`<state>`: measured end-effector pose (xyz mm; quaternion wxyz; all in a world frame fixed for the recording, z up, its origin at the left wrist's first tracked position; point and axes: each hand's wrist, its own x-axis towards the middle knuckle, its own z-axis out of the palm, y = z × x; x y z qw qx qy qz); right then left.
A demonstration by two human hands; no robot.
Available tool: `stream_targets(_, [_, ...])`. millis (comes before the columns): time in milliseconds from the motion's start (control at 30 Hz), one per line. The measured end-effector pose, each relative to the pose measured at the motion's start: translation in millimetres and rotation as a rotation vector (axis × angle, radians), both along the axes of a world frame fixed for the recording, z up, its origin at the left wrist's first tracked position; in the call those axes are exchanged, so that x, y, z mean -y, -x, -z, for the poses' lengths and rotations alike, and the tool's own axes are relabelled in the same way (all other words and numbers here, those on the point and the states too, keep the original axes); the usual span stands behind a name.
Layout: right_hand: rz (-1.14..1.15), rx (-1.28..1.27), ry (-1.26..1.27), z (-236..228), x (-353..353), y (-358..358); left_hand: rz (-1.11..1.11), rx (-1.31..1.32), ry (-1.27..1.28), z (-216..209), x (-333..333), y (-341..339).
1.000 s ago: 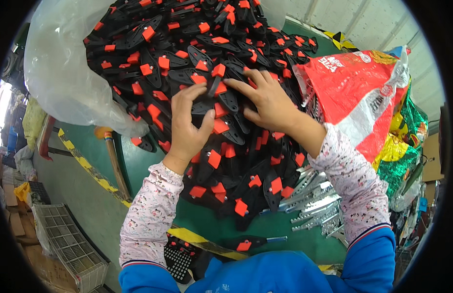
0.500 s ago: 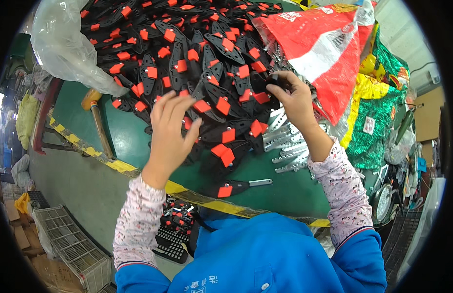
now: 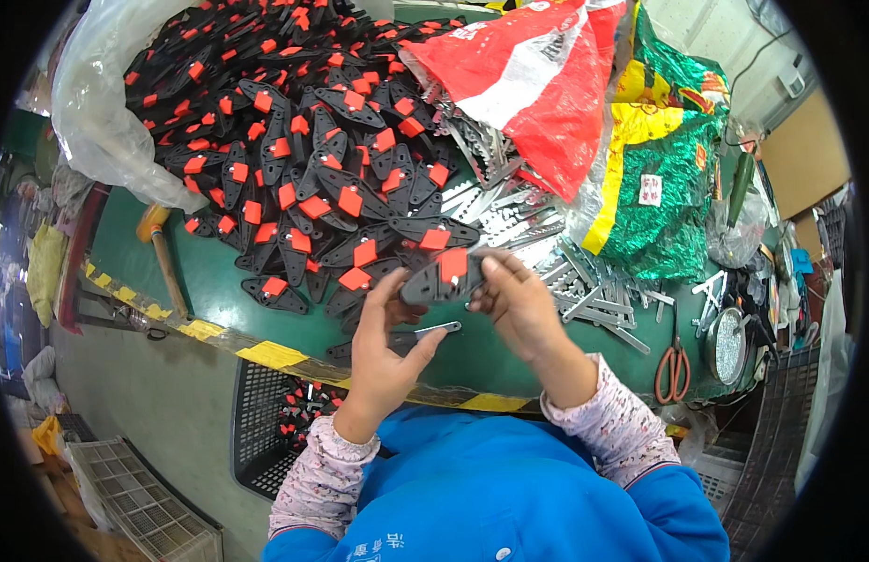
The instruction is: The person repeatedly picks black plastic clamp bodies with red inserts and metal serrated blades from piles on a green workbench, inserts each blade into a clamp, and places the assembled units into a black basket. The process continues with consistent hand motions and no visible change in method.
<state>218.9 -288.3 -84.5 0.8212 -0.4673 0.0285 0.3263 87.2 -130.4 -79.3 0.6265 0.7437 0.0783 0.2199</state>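
Note:
My right hand [image 3: 520, 304] pinches the right end of a flat black plastic piece with a red square tab [image 3: 452, 266], holding it above the table's near side. At its other end is my left hand [image 3: 383, 356], open, thumb and fingers apart, fingertips close to the piece; whether they touch it I cannot tell. Partly behind my left hand, another black piece lies on the tabletop with a silver metal strip [image 3: 439, 329] sticking out of it. A large heap of similar black pieces with red tabs [image 3: 294, 169] spreads beyond both hands.
Loose silver toothed strips [image 3: 594, 295] lie right of the heap, by a red and white bag [image 3: 537, 80] and a green and yellow bag [image 3: 664, 201]. Orange-handled scissors [image 3: 673, 370] and a round metal tin [image 3: 727, 342] are at right, a mallet [image 3: 163, 253] at left.
My right hand has come back from the heap's right side toward me with a black piece. My left hand has moved nearer and right, beside that piece. The head view has shifted.

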Motion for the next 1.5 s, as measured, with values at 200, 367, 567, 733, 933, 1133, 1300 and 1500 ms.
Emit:
stream_targets(200, [-0.400, -0.406, -0.185, 17.0, 22.1, 51.6, 0.331, 0.173, -0.339, 2.6, 8.5, -0.2])
stream_targets(367, [-0.657, 0.936, 0.530, 22.0, 54.9, 37.9, 0.353, 0.147, -0.391, -7.6, 21.3, 24.6])
stream_targets(567, [-0.349, 1.723, 1.000, -1.0, 159.4, -29.5, 0.018, 0.035, -0.465, 48.3, -9.1, 62.4])
stream_targets(733, [-0.298, 1.594, 1.286, 13.7, 241.0, -47.0, -0.090, 0.030, -0.421, 64.8, -12.4, 70.1])
stream_targets(933, [0.002, 1.495, 1.229, 52.4, 208.2, -55.3, -0.097, 0.106, -0.667, 88.5, -12.2, 58.1])
stream_targets(1133, [0.050, 1.607, 1.030, 62.1, 76.6, -50.5, -0.149, 0.073, -0.721, 90.5, -12.4, 57.8])
stream_targets(1300, [0.032, 1.567, 0.963, 55.1, -7.3, -40.0, -0.171, 0.096, -0.746, 89.0, -12.6, 55.6])
stream_targets(1500, [0.094, 1.505, 0.847, 27.9, 76.7, -19.8, -0.168, 0.071, -0.776, 89.6, -11.1, 56.6])
